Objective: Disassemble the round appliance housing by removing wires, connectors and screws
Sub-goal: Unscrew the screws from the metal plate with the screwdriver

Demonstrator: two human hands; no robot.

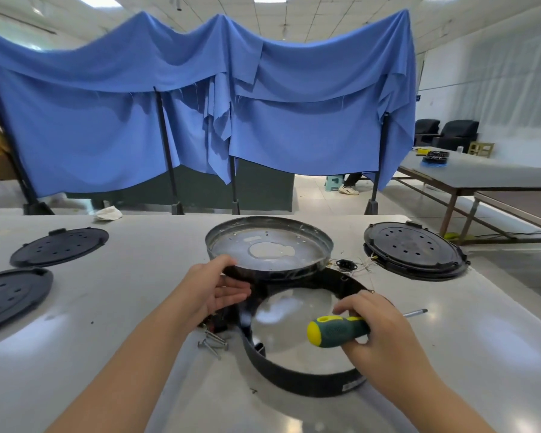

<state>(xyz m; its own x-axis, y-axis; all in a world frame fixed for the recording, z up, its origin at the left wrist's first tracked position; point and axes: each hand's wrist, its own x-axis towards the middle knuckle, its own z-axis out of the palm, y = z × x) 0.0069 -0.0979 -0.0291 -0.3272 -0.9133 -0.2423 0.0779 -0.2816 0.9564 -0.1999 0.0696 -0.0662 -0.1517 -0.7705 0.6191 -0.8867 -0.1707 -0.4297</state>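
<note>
Both hands work at a pale grey table (107, 292) before a draped blue cloth (200, 104).
Left hand (216, 289) pinches the near rim of the shallow round metal pan (269, 245), tilted up on the black plastic housing ring (294, 379); right hand (378, 326) grips a green-and-yellow-handled screwdriver (338, 331), shaft pointing right, mostly hidden. Loose screws (214, 342) lie just left of the ring.

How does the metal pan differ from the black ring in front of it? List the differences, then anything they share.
1. The metal pan is shiny silver; the black ring is dark.
2. The pan has a floor with a cut-out and small holes; the ring is an open band, with table showing through it.
3. The left hand holds the pan's near rim; the right hand, gripping a screwdriver, is over the ring.

Both are round and similar in width.
</note>
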